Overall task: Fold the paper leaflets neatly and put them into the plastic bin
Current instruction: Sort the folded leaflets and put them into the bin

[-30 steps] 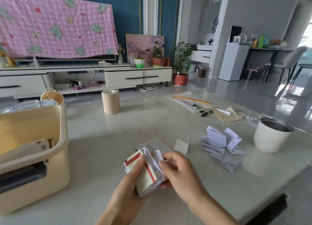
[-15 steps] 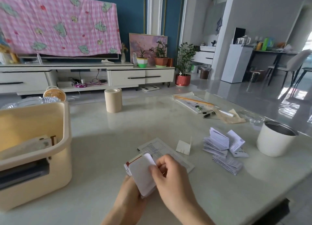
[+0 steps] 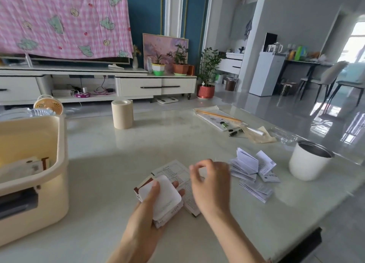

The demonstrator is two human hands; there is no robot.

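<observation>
Bin: cream plastic, at the table's left edge, open top. Folded papers lie inside, so part of the job looks done. It sits close to the left hand, probably so a drop needs only a short reach.

Fan: small, behind the bin.

Roll: beige, upright, well apart from the work.

Left hand: holds the stack above the table, thumb pressed on the top face and fingers curled beneath. This clamp likely keeps the folds flat and the edges squared.

Stack: folded leaflets, white rounded face on top, red-edged piece underneath. It is near the table's front and not yet in the bin.

Sheet: printed leaflet lying flat just beyond the stack, partly hidden by it.

Right hand: blurred, over the table just right of the stack, fingers loosely curled. Cannot tell whether it pinches anything. It lies between the stack and the pile, probably on its way to one of them.

Pile: loose leaflets, some fanned open, apparently awaiting neat folding.

Pens: on papers at the far edge.

Mug: white, far right, just beside the pile.
</observation>
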